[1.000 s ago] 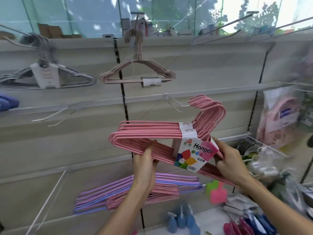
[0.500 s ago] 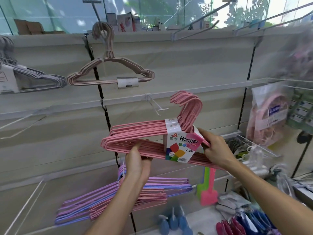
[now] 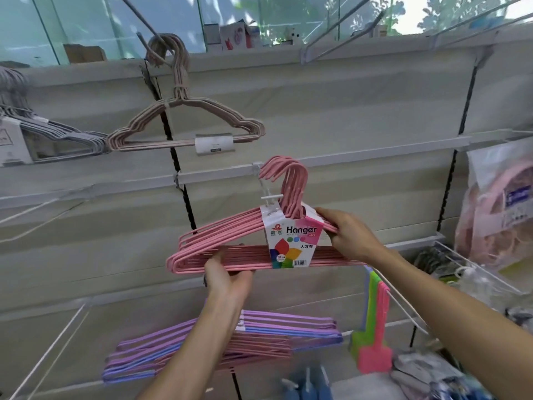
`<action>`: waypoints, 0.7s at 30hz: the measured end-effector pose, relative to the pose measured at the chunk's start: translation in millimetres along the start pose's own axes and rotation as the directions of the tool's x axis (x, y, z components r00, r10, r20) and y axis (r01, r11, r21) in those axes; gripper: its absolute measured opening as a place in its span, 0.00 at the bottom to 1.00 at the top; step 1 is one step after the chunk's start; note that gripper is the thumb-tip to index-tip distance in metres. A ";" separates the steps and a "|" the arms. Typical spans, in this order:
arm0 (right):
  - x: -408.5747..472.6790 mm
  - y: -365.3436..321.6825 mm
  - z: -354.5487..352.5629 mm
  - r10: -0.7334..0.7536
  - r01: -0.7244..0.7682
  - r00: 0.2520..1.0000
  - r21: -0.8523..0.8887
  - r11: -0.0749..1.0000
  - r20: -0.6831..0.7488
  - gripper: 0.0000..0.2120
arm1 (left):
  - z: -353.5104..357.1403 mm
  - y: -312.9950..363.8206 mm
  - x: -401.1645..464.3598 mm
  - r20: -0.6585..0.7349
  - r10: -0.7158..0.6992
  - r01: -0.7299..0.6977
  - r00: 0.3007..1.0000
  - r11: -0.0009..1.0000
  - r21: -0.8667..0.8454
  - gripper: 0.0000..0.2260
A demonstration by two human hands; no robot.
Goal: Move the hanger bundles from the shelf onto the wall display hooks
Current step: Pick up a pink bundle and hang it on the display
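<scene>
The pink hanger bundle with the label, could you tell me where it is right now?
Mid-frame in the head view, the pink hanger bundle is held by the left hand and right hand, its hooks at the white display hook.

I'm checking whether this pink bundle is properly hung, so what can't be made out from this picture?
All in the head view:
- Whether the pink hanger bundle hooks sit over the white display hook: the hooks overlap it.
- Right hand grip: its fingertips are hidden behind the label.
- Small print on the label: too small.
- Grey hanger bundle: cut off by the left edge.
- Items at bottom right: blurred.
</scene>
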State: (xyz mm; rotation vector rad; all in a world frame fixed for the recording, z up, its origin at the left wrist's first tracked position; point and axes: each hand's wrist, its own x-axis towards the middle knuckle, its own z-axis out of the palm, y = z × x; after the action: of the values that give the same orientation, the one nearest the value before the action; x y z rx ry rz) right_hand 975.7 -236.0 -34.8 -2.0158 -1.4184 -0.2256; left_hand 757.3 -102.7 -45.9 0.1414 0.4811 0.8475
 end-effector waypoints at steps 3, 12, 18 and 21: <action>20.9 0.6 8.7 -0.029 0.028 0.999 0.021 0.999 0.041 0.28 | 0.9 5.6 11.1 -0.006 0.022 -0.022 1.000 0.999 -0.043 0.04; 60.4 14.2 35.7 -0.017 0.017 0.989 -0.002 1.000 0.148 0.30 | -5.5 5.1 48.7 -0.043 0.083 -0.086 0.996 0.995 -0.055 0.08; 78.8 20.4 46.7 -0.009 0.020 0.986 -0.060 0.998 0.168 0.32 | -5.6 3.3 75.0 -0.046 0.135 -0.136 0.990 0.991 -0.019 0.12; 83.0 23.7 50.5 -0.016 0.036 0.985 -0.112 0.993 0.170 0.33 | -3.8 0.1 86.5 -0.050 0.143 -0.144 0.989 0.989 -0.031 0.16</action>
State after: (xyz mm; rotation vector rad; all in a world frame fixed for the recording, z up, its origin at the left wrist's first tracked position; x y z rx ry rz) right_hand 1018.7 -146.1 -43.0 -2.1535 -1.5688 -0.1530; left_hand 804.1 -38.2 -79.6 0.1249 0.5052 1.0016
